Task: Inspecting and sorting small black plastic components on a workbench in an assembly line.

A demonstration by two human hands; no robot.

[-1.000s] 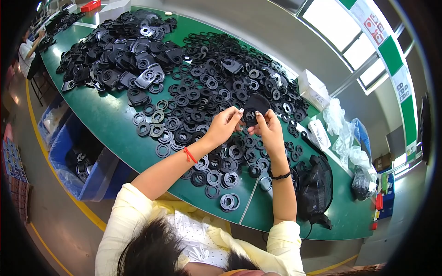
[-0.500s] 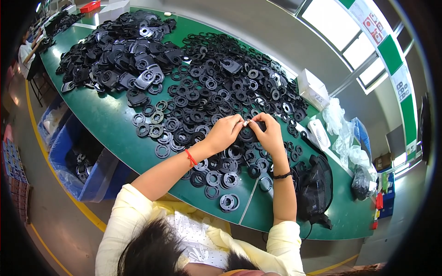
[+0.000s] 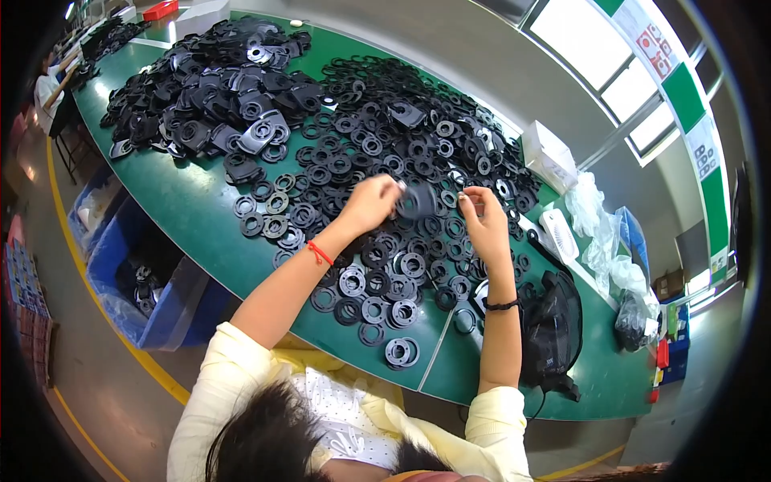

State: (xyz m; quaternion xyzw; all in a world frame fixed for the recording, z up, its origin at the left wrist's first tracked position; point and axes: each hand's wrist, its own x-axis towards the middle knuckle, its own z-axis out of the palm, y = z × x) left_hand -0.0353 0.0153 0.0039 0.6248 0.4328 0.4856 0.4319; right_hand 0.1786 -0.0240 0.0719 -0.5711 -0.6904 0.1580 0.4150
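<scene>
Black plastic rings (image 3: 377, 309) lay scattered on the green table (image 3: 205, 229) nearest the person. Above them the left hand (image 3: 371, 205) pinched a black round part (image 3: 418, 201), while the right hand (image 3: 484, 221) hovered just beside it, fingertips drawn together. Beyond lay heaped black parts (image 3: 217, 96).

matt black plastic rings (image 3: 377, 309), smooth green tabletop (image 3: 201, 209)

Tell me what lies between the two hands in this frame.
In the head view, a black round part held by the left hand fills most of the gap; the right hand is just beside it.
</scene>
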